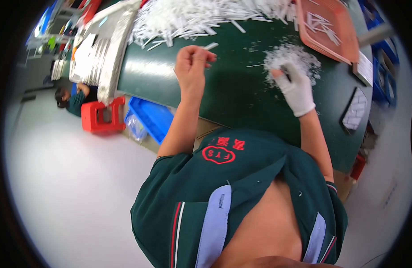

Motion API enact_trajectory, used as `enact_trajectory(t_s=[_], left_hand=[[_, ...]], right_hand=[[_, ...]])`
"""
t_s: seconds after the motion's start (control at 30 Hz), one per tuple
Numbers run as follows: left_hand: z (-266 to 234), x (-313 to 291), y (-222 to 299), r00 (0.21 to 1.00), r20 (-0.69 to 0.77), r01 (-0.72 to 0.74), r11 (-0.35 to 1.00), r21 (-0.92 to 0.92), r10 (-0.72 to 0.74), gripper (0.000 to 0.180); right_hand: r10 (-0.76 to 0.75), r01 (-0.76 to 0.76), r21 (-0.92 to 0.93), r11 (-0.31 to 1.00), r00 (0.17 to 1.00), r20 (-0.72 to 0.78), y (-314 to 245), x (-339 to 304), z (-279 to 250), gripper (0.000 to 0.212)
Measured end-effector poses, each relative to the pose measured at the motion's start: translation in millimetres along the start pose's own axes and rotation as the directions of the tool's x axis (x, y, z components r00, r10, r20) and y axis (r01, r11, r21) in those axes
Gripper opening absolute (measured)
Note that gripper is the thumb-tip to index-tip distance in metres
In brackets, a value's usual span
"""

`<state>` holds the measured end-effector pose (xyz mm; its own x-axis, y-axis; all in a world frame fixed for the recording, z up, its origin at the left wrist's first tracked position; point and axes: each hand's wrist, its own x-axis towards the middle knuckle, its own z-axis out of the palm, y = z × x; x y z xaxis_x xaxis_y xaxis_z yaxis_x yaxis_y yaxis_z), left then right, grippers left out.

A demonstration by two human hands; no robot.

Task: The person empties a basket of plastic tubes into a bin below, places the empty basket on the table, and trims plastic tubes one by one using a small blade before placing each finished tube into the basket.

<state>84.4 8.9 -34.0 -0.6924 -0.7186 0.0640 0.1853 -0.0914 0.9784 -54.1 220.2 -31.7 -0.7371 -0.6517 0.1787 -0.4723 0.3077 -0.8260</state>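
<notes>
My left hand (192,69) is bare and held above the green table, its fingers closed. A small white plastic strip (211,46) sticks out past its fingertips. My right hand (297,89) wears a white glove, and a bare fingertip shows at its left side. It is closed over the near edge of a heap of small clear plastic scraps (299,56); what its fingers pinch, if anything, is too small to make out. Beyond my left hand lies a large pile of white plastic strips (201,18).
An orange tray (333,22) with several strips stands at the far right of the table (255,111). A patterned dark-edged phone-like slab (355,109) lies near the right edge. To the left are a blue bin (150,118), a red stool (103,116) and a seated person (74,100).
</notes>
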Motion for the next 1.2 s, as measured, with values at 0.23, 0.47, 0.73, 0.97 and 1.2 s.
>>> enact_trajectory(t_s=[0.23,0.47,0.73,0.97,1.2], left_hand=[[-76.8,0.5,-31.1,0.75,-0.647,-0.09,0.991,0.102,0.135,0.017],[7.3,48.3,-34.0,0.946,-0.322,-0.072,0.95,-0.305,-0.032,0.015],[58.9,7.8,-13.8,0.967,0.189,0.242,0.838,-0.489,-0.169,0.018],[76.4,-20.2,-10.6,0.932,0.286,0.315,0.889,-0.332,-0.223,0.016],[82.4,-28.6,-12.6,0.927,0.336,0.261,0.928,-0.264,-0.165,0.011]], right_hand=[[0.029,-0.028,-0.016,0.999,0.994,0.107,-11.3,0.0,4.7,0.029],[0.039,-0.042,0.031,0.999,0.996,0.086,-10.7,-2.2,7.0,0.027],[0.073,-0.073,0.009,0.997,0.997,0.036,-6.0,-3.3,3.2,0.033],[0.044,-0.042,0.063,0.997,0.999,-0.025,-10.8,-1.4,-5.9,0.036],[0.011,-0.011,0.093,0.996,1.0,-0.002,-14.6,-2.2,-9.4,0.035]])
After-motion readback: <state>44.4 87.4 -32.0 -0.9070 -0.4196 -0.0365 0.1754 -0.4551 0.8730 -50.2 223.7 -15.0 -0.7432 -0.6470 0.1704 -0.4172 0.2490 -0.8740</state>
